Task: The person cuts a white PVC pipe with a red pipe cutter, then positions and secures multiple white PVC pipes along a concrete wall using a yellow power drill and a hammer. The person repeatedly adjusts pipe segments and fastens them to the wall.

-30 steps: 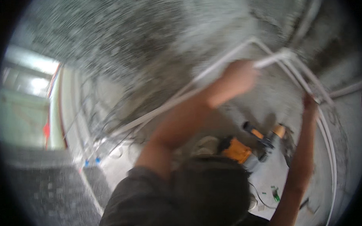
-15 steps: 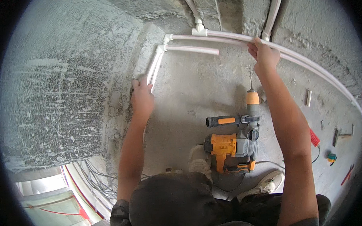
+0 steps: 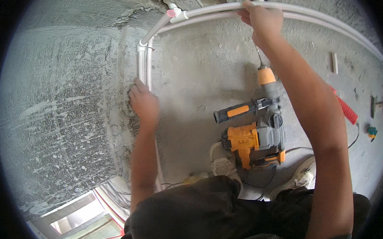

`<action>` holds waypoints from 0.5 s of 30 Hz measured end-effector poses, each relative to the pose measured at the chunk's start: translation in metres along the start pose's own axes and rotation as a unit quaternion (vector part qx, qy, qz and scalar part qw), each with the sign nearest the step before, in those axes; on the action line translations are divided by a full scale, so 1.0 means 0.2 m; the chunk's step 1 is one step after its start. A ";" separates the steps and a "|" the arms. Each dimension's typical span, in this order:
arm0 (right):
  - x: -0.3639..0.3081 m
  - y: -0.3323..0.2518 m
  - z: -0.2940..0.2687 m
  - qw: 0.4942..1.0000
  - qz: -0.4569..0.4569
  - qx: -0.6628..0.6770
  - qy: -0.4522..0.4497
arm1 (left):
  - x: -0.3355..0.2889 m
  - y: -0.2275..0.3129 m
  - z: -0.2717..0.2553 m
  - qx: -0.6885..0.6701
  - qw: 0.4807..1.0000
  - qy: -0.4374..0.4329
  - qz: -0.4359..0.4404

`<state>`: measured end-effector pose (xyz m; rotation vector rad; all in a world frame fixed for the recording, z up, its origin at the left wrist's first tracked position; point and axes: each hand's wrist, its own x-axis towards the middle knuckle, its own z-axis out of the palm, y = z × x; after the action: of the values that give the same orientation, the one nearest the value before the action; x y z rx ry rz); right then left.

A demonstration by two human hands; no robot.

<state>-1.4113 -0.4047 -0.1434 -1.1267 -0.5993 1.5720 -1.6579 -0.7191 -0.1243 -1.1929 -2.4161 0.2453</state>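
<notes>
Two white plastic pipes (image 3: 141, 64) run side by side along the foot of the left wall, and my left hand (image 3: 144, 102) is closed round at least one of them. From the elbow fitting (image 3: 142, 46) above it, a short pipe piece (image 3: 156, 29) slants up. Its pinkish open end overlaps the white tee fitting (image 3: 179, 14) in view; I cannot tell whether they touch. At the far side my right hand (image 3: 265, 24) grips the long white pipe (image 3: 305, 9) running from the tee to the right. Its fingertips curl over the pipe; the palm side is hidden.
An orange and grey rotary hammer drill (image 3: 259, 136) stands between my arms, its bit pointing far. My shoes (image 3: 305, 174) flank it. A pipe offcut (image 3: 334, 63), a red ribbed handle (image 3: 346, 110) and a small green-yellow item (image 3: 372, 132) lie at right. Cables (image 3: 116, 193) lie lower left.
The short pipe piece has swung from pointing right to slanting up beside the tee. My left hand has stayed on the wall pipes. The whole view has shifted, with the drill now appearing tilted.
</notes>
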 end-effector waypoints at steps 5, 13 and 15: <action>-0.05 -0.08 0.00 0.996 0.049 -0.067 0.012 | -0.08 0.05 0.04 0.002 0.999 0.021 0.045; -0.05 -0.10 -0.02 0.998 0.031 -0.056 -0.022 | 0.08 -0.09 0.07 0.040 0.997 0.016 0.058; -0.13 -0.14 -0.01 0.997 0.011 -0.081 0.013 | 0.08 -0.11 0.06 0.042 0.997 0.014 0.066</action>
<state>-1.3959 -0.4197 -0.1120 -1.2766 -0.7074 1.5470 -1.6863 -0.7195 -0.1223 -1.3110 -2.2814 0.3645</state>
